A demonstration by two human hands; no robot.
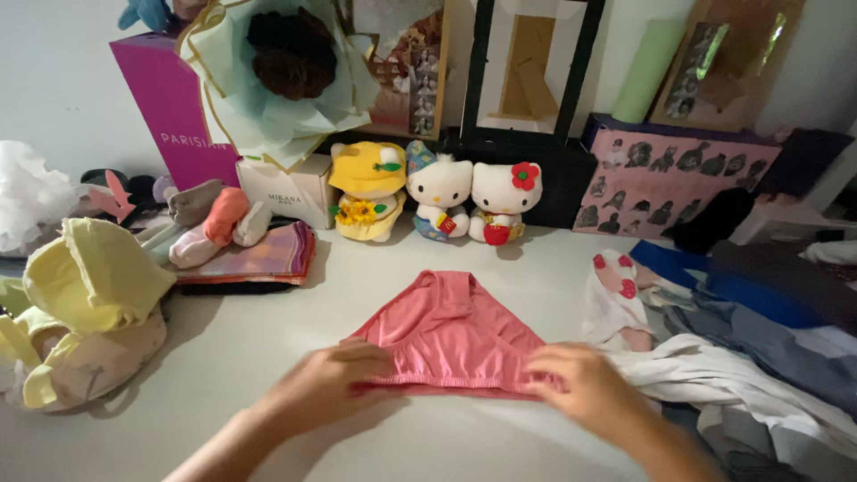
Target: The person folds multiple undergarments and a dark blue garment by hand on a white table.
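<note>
I've got my left hand (pixel 335 379) and right hand (pixel 571 379) pinching the pink underwear's (pixel 446 330) near waistband, best kept level and taut.

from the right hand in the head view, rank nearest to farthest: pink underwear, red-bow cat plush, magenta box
1. pink underwear: under the right hand, touching it.
2. red-bow cat plush: at the back of the table, near the middle.
3. magenta box: far back left corner.

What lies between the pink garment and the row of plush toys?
Only bare table separates the pink garment from the plush toys, per the head view.
</note>
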